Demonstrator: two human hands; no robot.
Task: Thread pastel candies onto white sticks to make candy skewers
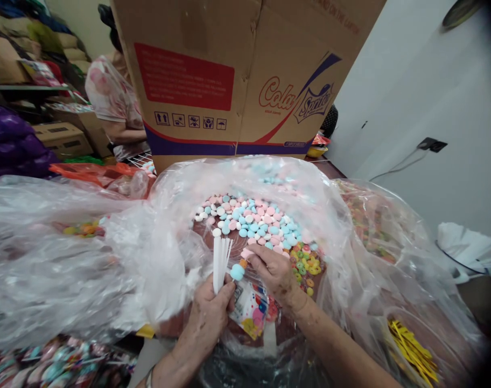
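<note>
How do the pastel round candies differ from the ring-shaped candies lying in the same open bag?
The pastel round candies are solid discs in pink, blue and white; the ring-shaped candies have holes and come in green, yellow and orange. The pastel ones form the larger heap, farther from the person; the rings form a small cluster close to the right hand. Both lie loose in the clear plastic bag.
</note>
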